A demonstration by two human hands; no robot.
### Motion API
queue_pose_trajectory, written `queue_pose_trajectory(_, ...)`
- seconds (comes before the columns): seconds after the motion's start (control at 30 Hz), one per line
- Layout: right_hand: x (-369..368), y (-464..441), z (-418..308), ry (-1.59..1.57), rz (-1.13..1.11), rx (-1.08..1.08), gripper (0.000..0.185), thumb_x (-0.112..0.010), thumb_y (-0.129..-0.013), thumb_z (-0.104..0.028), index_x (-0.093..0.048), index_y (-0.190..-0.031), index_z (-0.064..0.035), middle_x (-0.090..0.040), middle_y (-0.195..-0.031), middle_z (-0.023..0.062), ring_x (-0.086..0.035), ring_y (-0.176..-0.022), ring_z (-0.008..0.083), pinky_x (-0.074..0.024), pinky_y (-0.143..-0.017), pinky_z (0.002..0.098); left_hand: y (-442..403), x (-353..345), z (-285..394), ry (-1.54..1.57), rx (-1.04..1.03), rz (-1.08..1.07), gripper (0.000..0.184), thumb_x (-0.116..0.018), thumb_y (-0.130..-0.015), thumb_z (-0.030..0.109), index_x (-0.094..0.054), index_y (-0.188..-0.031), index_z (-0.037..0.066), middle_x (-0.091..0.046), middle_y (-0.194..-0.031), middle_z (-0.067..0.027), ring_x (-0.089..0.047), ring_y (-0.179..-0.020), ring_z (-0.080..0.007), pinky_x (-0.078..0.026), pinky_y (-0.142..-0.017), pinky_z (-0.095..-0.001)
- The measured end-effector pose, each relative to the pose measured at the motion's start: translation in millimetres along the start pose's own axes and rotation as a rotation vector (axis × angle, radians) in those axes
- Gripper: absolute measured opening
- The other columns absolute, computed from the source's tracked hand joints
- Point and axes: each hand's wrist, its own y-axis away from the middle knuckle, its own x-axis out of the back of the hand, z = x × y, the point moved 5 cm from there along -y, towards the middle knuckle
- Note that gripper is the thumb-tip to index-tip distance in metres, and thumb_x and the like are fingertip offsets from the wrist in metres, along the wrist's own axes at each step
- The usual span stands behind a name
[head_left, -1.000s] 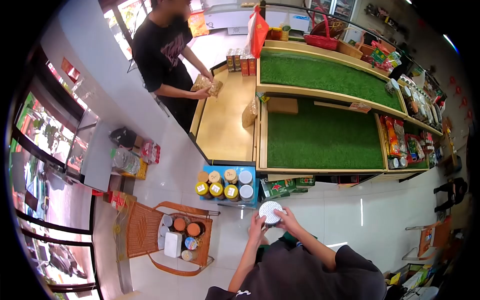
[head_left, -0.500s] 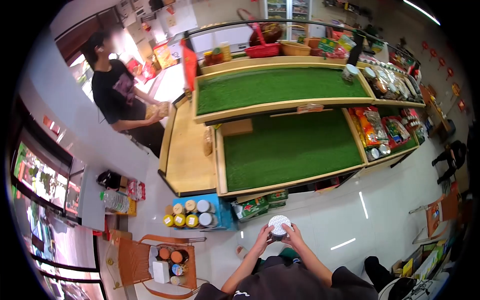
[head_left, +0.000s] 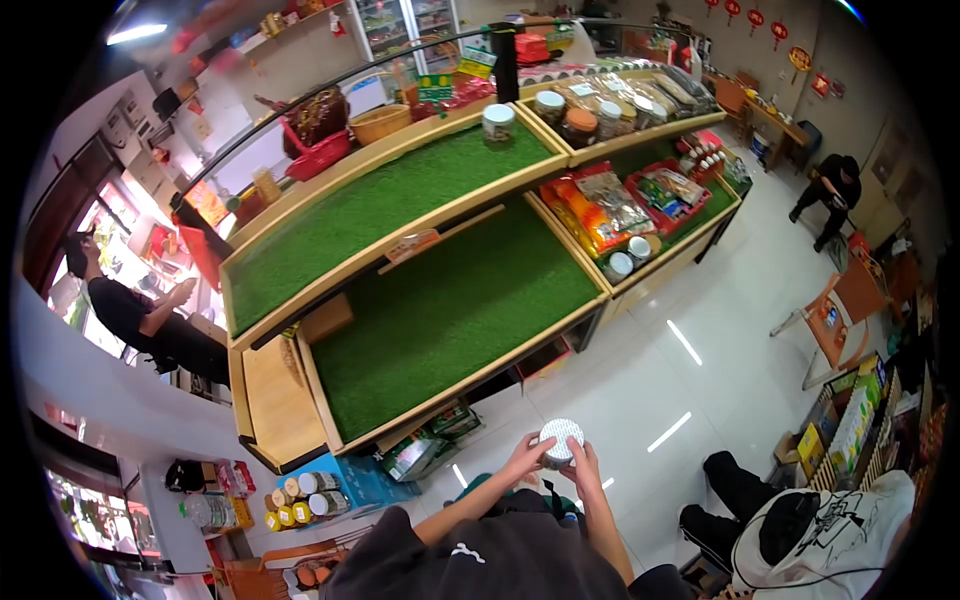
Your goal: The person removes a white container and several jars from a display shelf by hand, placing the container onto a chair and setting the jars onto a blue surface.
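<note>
Both hands are wrapped round a jar (head_left: pixel 561 439) with a pale patterned lid, held upright in front of my body. My left hand (head_left: pixel 528 459) grips its left side, and my right hand (head_left: pixel 583 462) closes on the right side. What the jar contains is hidden. Ahead stands a two-tier wooden display stand lined with green turf, with its upper tier (head_left: pixel 370 205) and lower tier (head_left: pixel 450 325). One white-lidded jar (head_left: pixel 498 123) stands at the right end of the upper tier.
Several jars (head_left: pixel 579 128) and bagged goods (head_left: pixel 600 205) fill the stand's right section. Lidded jars (head_left: pixel 301 500) sit on a blue box (head_left: pixel 375 484) at its lower left. One person (head_left: pixel 140 305) stands at left; others sit at right (head_left: pixel 830 190), (head_left: pixel 820 530). An orange chair (head_left: pixel 840 315) stands right.
My view has swung right, so the stand appears further left and tilted. More of the room's right side shows, including a person in white. Both hands still hold the jar.
</note>
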Motion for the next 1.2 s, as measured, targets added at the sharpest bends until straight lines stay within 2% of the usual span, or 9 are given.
queue_pose_trajectory(0.2, 38.5, -13.9, -45.6, -0.127, 0.141, 0.085, 0.069, -0.063, -0.086, -0.046, -0.039, -0.133, -0.0013, -0.055, -0.113, 0.0140, -0.063, -0.084, 0.0233, -0.0527, -0.071, 0.0315, -56.1, -57.6, 25.0, -0.101, 0.007, -0.079, 0.086, -0.074, -0.078, 0.045, -0.031, -0.135, -0.004, -0.057, -0.110, -0.0136, -0.057, -0.089, -0.0137, -0.047, -0.071, -0.0242)
queue_pose_trajectory(0.27, 45.9, -19.1, -64.3, -0.205, 0.296, 0.056, 0.070, -0.070, -0.083, -0.040, -0.041, -0.130, 0.0013, -0.058, -0.101, 0.0103, -0.055, -0.074, 0.0109, -0.0479, -0.061, 0.0236, -77.1, -71.2, 33.9, -0.090, -0.042, -0.108, 0.086, -0.075, -0.077, 0.045, -0.035, -0.133, -0.006, -0.057, -0.106, -0.0123, -0.054, -0.082, -0.0100, -0.044, -0.063, -0.0211)
queue_pose_trajectory(0.37, 60.1, -56.9, -73.5, -0.157, 0.275, 0.076, 0.080, -0.068, -0.084, -0.043, -0.031, -0.136, 0.0050, -0.056, -0.113, 0.0150, -0.062, -0.083, 0.0202, -0.0521, -0.070, 0.0302, -113.1, -80.0, 42.8, -0.093, -0.108, -0.101, 0.084, -0.073, -0.077, 0.049, -0.041, -0.130, -0.007, -0.057, -0.107, -0.0130, -0.056, -0.087, -0.0137, -0.047, -0.070, -0.0246)
queue_pose_trajectory(0.5, 46.4, -101.2, -122.5, -0.138, 0.243, 0.071, 0.074, -0.066, -0.086, -0.042, -0.034, -0.135, 0.0028, -0.056, -0.113, 0.0156, -0.063, -0.086, 0.0240, -0.0532, -0.074, 0.0323, -166.5, -78.9, 81.6, -0.231, -0.251, -0.051, 0.084, -0.070, -0.077, 0.053, -0.044, -0.129, -0.008, -0.057, -0.113, -0.0151, -0.058, -0.097, -0.0195, -0.047, -0.082, -0.0286)
queue_pose_trajectory(0.63, 20.2, -155.3, -183.4, -0.169, 0.051, 0.144, 0.057, -0.059, -0.091, -0.035, -0.039, -0.130, 0.0000, -0.053, -0.120, 0.0128, -0.060, -0.100, 0.0235, -0.0513, -0.083, 0.0366, -190.3, -80.9, 168.1, -0.449, -0.318, 0.036, 0.078, -0.067, -0.078, 0.056, -0.052, -0.124, -0.006, -0.057, -0.117, -0.0184, -0.055, -0.109, -0.0253, -0.042, -0.092, -0.0323)
queue_pose_trajectory(0.7, 9.9, -181.7, -222.5, -0.120, 0.019, 0.155, 0.054, -0.058, -0.092, -0.033, -0.040, -0.131, -0.0002, -0.054, -0.119, 0.0119, -0.058, -0.104, 0.0224, -0.0496, -0.088, 0.0381, -211.6, -76.4, 205.4, -0.485, -0.619, 0.243, 0.071, -0.065, -0.082, 0.051, -0.053, -0.122, -0.005, -0.053, -0.119, -0.0202, -0.054, -0.107, -0.0271, -0.043, -0.091, -0.0341)
queue_pose_trajectory(0.87, -42.3, -228.1, -330.4, 0.044, -0.224, 0.312, 0.058, -0.056, -0.093, -0.029, -0.035, -0.138, -0.0002, -0.051, -0.126, 0.0134, -0.053, -0.113, 0.0219, -0.0485, -0.092, 0.0361, -241.4, -70.8, 297.2, -0.199, -0.722, 0.268, 0.062, -0.065, -0.087, 0.036, -0.044, -0.129, -0.004, -0.047, -0.126, -0.0220, -0.051, -0.115, -0.0296, -0.044, -0.094, -0.0360)
queue_pose_trajectory(0.97, -86.9, -259.9, -399.8, 0.110, -0.382, 0.435, 0.060, -0.058, -0.091, -0.026, -0.035, -0.142, -0.0036, -0.050, -0.129, 0.0087, -0.052, -0.111, 0.0179, -0.0493, -0.082, 0.0284, -222.7, -67.0, 376.3, -0.146, -0.917, 0.304, 0.065, -0.061, -0.090, 0.029, -0.030, -0.138, -0.002, -0.040, -0.134, -0.0231, -0.046, -0.123, -0.0327, -0.043, -0.099, -0.0393)
queue_pose_trajectory(1.2, -195.7, -331.7, -530.6, 0.319, -0.661, 0.631, 0.050, -0.053, -0.095, -0.026, -0.042, -0.137, -0.0022, -0.058, -0.116, 0.0086, -0.059, -0.099, 0.0153, -0.0537, -0.070, 0.0273, -229.6, -26.3, 528.2, -0.404, -1.091, 0.696, 0.064, -0.057, -0.090, 0.037, -0.037, -0.133, -0.006, -0.046, -0.130, -0.0282, -0.047, -0.121, -0.0384, -0.038, -0.101, -0.0404)
